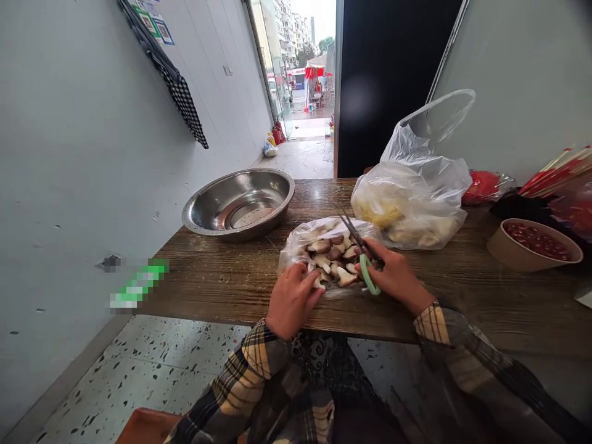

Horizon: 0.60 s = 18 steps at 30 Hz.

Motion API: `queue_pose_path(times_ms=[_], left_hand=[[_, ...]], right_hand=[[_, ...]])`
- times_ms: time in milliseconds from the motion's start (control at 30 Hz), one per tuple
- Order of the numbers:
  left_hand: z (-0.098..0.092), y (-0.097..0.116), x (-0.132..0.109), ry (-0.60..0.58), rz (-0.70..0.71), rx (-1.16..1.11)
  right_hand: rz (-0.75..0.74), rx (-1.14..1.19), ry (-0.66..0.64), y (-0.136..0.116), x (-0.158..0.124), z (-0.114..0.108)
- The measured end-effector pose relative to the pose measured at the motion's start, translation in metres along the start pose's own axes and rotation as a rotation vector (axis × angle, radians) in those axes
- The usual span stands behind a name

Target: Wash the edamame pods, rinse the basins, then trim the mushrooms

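- Wall posters [155, 24]: print too small to read.
- Left hand [291, 299]: palm down, fingers curled, tips on mushrooms [335, 256] in an open bag [296, 243]; cannot tell whether it grips.
- Right hand [395, 274]: closed around the green handles of the scissors [361, 246].
- Scissors: over the bag on the table [222, 277], tips pointing away and slightly left.

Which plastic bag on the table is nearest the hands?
The small clear bag of mushrooms at the near edge: the left hand rests on it, the right hand holds scissors over it. The bigger bag stands behind, the red one farther right.
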<state>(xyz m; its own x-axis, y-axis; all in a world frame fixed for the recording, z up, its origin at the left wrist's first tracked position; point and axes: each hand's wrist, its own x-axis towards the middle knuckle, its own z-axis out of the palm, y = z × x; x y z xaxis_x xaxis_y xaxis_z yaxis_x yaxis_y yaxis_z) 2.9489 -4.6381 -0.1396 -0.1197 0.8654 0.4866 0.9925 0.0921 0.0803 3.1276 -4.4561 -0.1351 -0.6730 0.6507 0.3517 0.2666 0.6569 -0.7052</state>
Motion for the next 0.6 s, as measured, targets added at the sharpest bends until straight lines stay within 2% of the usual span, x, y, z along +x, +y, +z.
queue_pose_path(times_ms=[100,233,367,500,600], left_hand=[[0.005,-0.011,-0.004,-0.028,0.004,-0.048],[0.015,-0.019,0.001,0.003,0.005,-0.145],[0.030,-0.034,0.025,0.020,-0.005,-0.213],[0.038,-0.064,0.056,-0.031,0.000,-0.319],[0.038,-0.084,0.070,-0.071,-0.033,-0.456]], right_hand=[[0.005,-0.054,0.053,0.027,0.007,-0.001],[0.041,-0.029,0.066,0.044,0.002,0.004],[0.100,0.024,0.109,0.051,0.011,0.016],[0.160,0.141,0.139,0.056,0.035,0.031],[0.189,0.223,0.167,0.055,0.045,0.037]])
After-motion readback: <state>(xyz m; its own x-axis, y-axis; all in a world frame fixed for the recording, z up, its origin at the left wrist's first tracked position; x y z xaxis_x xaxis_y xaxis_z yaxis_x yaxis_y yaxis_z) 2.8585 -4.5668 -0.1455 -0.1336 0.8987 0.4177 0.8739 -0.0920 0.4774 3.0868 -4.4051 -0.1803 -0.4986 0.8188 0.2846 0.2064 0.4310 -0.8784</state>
